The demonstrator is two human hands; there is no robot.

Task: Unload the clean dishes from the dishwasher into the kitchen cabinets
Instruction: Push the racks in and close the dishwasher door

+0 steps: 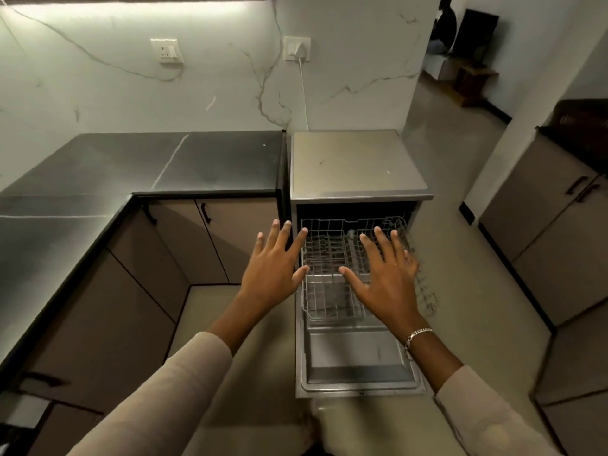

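A steel dishwasher (pixel 357 162) stands against the marbled wall with its door (pixel 358 363) folded down flat. A wire rack (pixel 329 291) is pulled out over the door, and I see no dishes in it. My left hand (pixel 271 268) hovers with fingers spread just left of the rack's near corner. My right hand (pixel 385 278), a chain bracelet on its wrist, hovers spread over the right half of the rack. Neither hand holds anything.
A dark L-shaped countertop (pixel 148 166) runs left of the dishwasher, with beige base cabinets (pixel 184 245) with black handles below. More beige cabinets (pixel 559 232) stand at the right. A white cable (pixel 304 93) runs down from a wall socket. A doorway (pixel 460 60) opens at back right.
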